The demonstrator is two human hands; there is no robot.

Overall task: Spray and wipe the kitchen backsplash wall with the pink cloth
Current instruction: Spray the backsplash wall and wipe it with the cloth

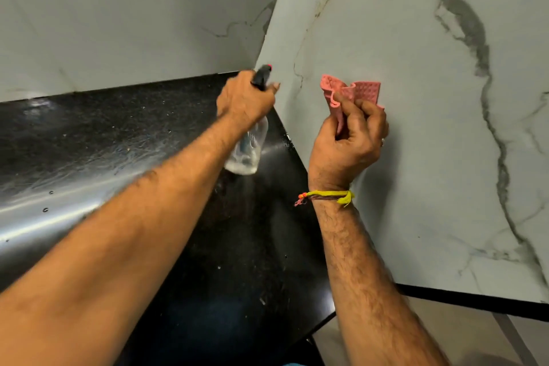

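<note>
Your left hand (pixel 243 98) has its fingers wrapped tight round the black head of a clear spray bottle (pixel 248 145), nozzle aimed at the white marble backsplash wall (pixel 416 128). Your right hand (pixel 347 142) pinches the bunched pink cloth (pixel 350 92) just off that wall, above the glossy black counter (pixel 118 142).

Inventory: corner of dark surface (pixel 89 134)

Hands, two: left hand (pixel 242 98), right hand (pixel 347 140). Spray bottle (pixel 248 148), one. Pink cloth (pixel 352 92), one. Marble wall panels (pixel 416 128), two. Wrist thread (pixel 326 196), one.
</note>
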